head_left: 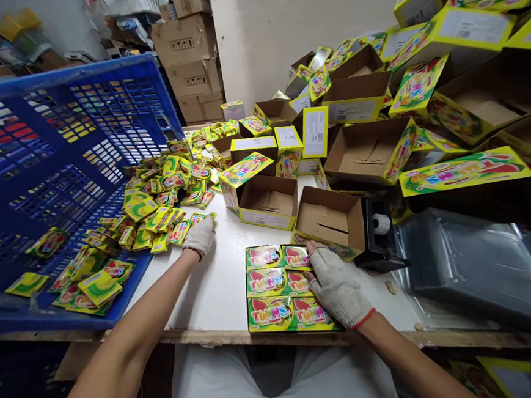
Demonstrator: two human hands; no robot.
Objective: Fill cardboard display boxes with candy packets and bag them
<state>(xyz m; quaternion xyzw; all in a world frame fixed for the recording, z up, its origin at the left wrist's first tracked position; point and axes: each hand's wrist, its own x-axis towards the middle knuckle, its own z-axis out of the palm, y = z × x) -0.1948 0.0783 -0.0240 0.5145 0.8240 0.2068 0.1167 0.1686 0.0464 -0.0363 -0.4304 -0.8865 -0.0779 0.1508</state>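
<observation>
My left hand (200, 237), in a white knit glove, is closed at the right edge of a pile of small yellow-green candy packets (170, 179). Its fingertips are around a few candy packets (196, 218) there. My right hand (339, 287), gloved too, lies with fingers apart over a dark-edged tray (247, 295) at the table's front edge. Rows of "TWINS" packets (270, 310) lie flat in that tray, and the hand covers part of its right side. Just behind the tray stands an open display box (330, 219).
A blue plastic crate (78, 123) with loose packets is tipped at the left. Many display boxes (370, 152) are heaped at the back right. A black tape dispenser (382, 239) and clear plastic trays (476, 264) stand at the right. Brown cartons (190, 46) are stacked behind.
</observation>
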